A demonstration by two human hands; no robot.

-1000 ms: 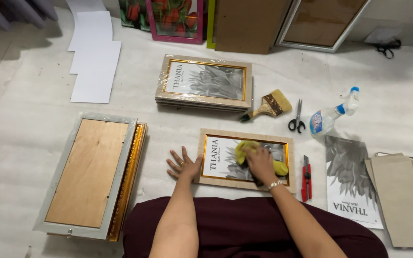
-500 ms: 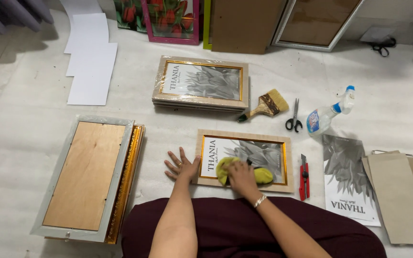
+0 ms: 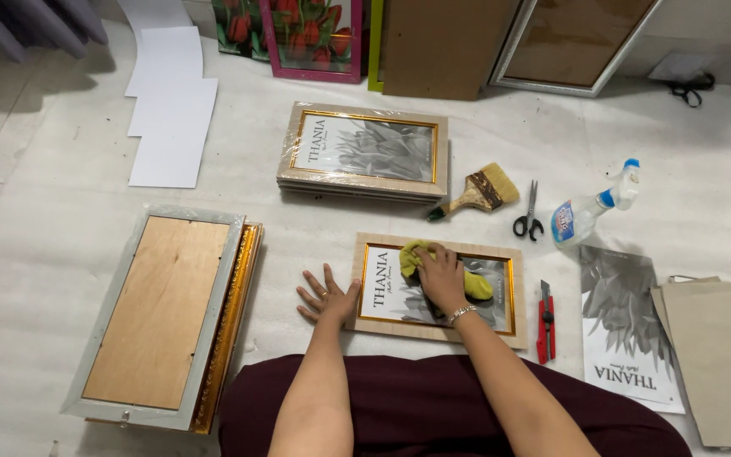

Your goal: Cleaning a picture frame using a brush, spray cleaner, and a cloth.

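On the framed picture (image 3: 437, 292), right hand (image 3: 442, 278) seemingly clamped on yellow cloth (image 3: 412, 256); left hand (image 3: 327, 294) flat, fingers apart.

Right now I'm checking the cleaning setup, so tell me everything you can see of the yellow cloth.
The yellow cloth is a soft, crumpled yellow-green rag, bunched rather than spread. It lies on the glass of the wood-and-gold picture frame flat on the floor. The right hand presses down on its middle, so only its two ends show.
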